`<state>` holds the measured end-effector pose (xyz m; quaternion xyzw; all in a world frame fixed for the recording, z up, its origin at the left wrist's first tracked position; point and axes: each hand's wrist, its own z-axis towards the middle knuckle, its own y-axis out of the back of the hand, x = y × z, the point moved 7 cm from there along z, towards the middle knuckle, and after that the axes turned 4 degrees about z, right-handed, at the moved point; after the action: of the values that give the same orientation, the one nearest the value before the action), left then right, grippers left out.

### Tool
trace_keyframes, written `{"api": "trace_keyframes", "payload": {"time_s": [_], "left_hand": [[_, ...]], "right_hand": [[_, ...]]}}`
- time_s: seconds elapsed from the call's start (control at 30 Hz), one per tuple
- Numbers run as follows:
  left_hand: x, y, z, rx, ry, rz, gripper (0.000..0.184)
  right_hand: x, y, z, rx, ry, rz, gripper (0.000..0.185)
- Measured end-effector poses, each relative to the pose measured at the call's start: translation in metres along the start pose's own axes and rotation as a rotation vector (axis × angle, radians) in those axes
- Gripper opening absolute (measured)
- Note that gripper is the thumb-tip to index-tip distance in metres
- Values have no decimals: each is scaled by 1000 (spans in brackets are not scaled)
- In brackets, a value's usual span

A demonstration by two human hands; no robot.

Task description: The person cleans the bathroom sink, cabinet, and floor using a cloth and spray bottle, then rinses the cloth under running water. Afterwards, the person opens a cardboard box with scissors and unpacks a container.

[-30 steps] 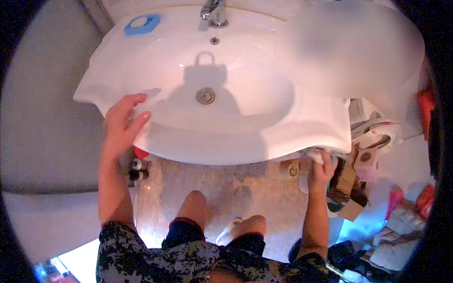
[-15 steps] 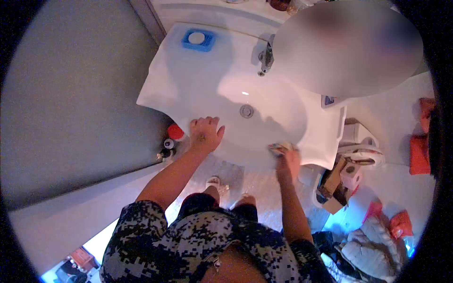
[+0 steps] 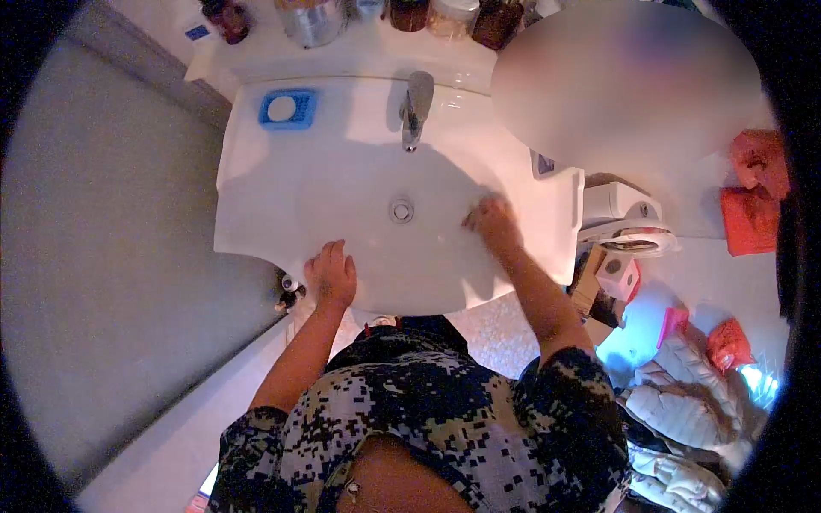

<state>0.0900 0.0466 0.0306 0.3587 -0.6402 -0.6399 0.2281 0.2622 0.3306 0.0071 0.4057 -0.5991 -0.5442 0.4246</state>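
Observation:
A white washbasin [image 3: 359, 286] lies in front of me, with a round drain [image 3: 401, 210] in its bowl and a chrome faucet [image 3: 416, 111] at the back. My left hand [image 3: 332, 272] rests on the basin's front-left edge, fingers stretched out and holding nothing. Down on the right inner side of the bowl is my right hand [image 3: 498, 224], its fingers closed. Under them is a small crumpled rag, mostly hidden by the hand and blurred. At the back-left corner stands a blue soap dish [image 3: 299, 119] with a white bar of soap [image 3: 281, 108] in it.
Jars [image 3: 312, 24] and dark bottles line the shelf behind the basin. A toilet [image 3: 629, 235] and cardboard boxes [image 3: 588, 278] stand to the right. A grey panel [image 3: 128, 256] closes off the left. Puffy clothing [image 3: 684, 393] is heaped at the lower right.
My right hand has gone from the front-right rim farther into the bowl with the rag. My left hand stays on the front edge. The view has shifted, and more of the back shelf shows.

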Motion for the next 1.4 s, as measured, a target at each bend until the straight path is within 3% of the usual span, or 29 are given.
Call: {"api": "trace_keyframes", "payload": {"time_s": [0.07, 0.1, 0.13, 0.17, 0.23, 0.27, 0.3, 0.4, 0.5, 0.57, 0.6, 0.67, 0.7, 0.73, 0.8, 0.87, 0.93, 1.03, 1.13, 1.23, 1.33, 1.4], "left_hand": [[-5, 0, -1, 25, -13, 29, 38], [-7, -2, -1, 19, -17, 51, 38], [-6, -5, -7, 23, -24, 78, 38], [-5, -7, -6, 14, -34, 103, 38], [-9, -8, -4, 3, -20, 126, 36], [-8, -7, -7, 7, -18, 144, 36], [-4, -7, -12, 20, -20, 167, 35], [-6, -8, -5, 28, -38, 182, 34], [-9, 0, -5, 47, -60, 139, 32], [-7, 0, -6, 28, -92, 107, 30], [-5, 3, -2, 4, -83, -86, 28], [-1, 6, 18, -37, -78, -472, 25], [-8, 19, 37, -98, -89, -508, 24], [-22, 41, 60, -154, -99, -542, 23], [-49, 72, 110, 47, 241, -1135, 23], [-94, 103, 154, 154, 188, -1412, 26], [-129, 105, 178, 460, 306, -1687, 27], [-138, 89, 211, 694, 140, -1703, 39], [-141, 107, 234, 593, 40, -1716, 34], [-153, 117, 225, 628, 158, -1733, 31], [-121, 108, 223, 469, 159, -1430, 38], [-59, 32, 221, 256, 336, -1425, 49]], "right_hand": [[-47, 36, 37, -267, -165, 41, 26], [-58, 62, 55, -456, -338, 211, 31], [-74, 39, 79, -562, -329, 136, 37], [-72, 36, 95, -616, -496, -43, 47], [-54, 48, 142, -549, -612, 198, 46], [-36, 52, 159, -484, -560, 405, 38], [-15, 20, 177, -534, -438, 180, 28], [9, 35, 155, -722, -218, 179, 25], [-24, 38, 115, -489, -10, 166, 31], [-91, 49, 103, -496, -526, 248, 31], [-113, 45, 92, -483, -786, 293, 32], [-111, 44, 106, -677, -833, 63, 34], [-105, 46, 111, -774, -855, -57, 36], [-93, 37, 121, -650, -751, 90, 36], [-56, 23, 130, -407, -524, 374, 37], [0, 40, 110, -562, -211, 234, 38], [29, 7, 106, -295, -276, 540, 28], [55, -25, 86, -238, -817, 1646, 22], [64, -56, 110, -514, -820, 2106, 22], [72, -30, 136, -327, -851, 2446, 28], [81, -24, 161, -115, -779, 2444, 37], [86, -37, 160, -86, -695, 2543, 38]]}}
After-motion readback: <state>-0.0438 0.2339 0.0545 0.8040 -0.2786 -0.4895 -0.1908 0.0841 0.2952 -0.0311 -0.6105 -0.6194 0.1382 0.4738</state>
